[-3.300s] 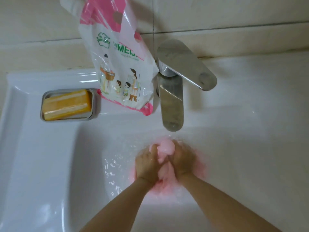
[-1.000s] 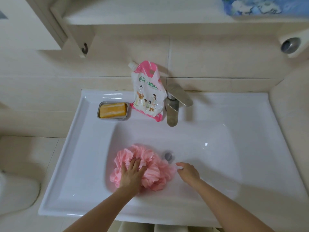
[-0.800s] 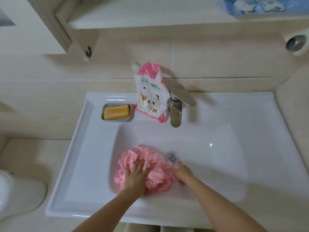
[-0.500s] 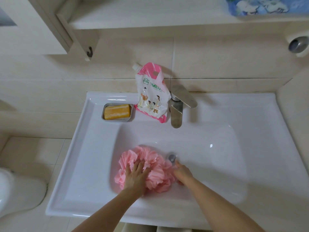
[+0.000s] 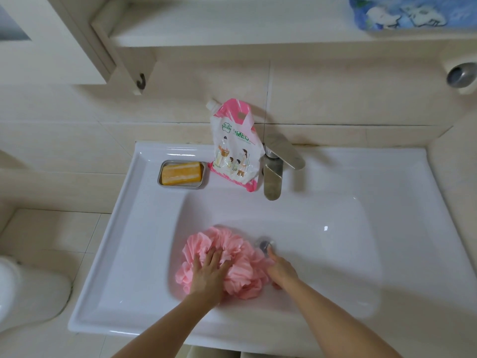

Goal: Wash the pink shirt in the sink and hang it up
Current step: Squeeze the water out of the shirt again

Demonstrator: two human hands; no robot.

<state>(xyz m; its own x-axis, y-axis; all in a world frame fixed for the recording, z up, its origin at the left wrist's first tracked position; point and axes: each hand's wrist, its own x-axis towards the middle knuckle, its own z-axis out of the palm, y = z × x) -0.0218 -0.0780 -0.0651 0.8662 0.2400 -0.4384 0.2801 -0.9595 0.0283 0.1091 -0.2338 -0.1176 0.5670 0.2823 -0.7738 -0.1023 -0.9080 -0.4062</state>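
The pink shirt (image 5: 232,257) lies bunched and wet on the left part of the white sink's (image 5: 124,228) basin. My left hand (image 5: 209,276) presses flat on the shirt with its fingers spread. My right hand (image 5: 281,271) rests just right of the shirt, touching its edge. Its index finger stretches out to the metal drain plug (image 5: 263,244). No water runs from the faucet (image 5: 272,177).
A pink-and-white detergent pouch (image 5: 235,151) leans beside the faucet. A steel dish with an orange soap bar (image 5: 182,173) sits on the back ledge. A dark hook (image 5: 141,82) hangs under the cabinet, a blue item (image 5: 402,11) lies on the shelf, and a toilet (image 5: 25,293) stands at left.
Both hands were scrubbing the shirt under the faucet. Now the left hand presses it flat and the right hand has let go and moved left to the drain plug.
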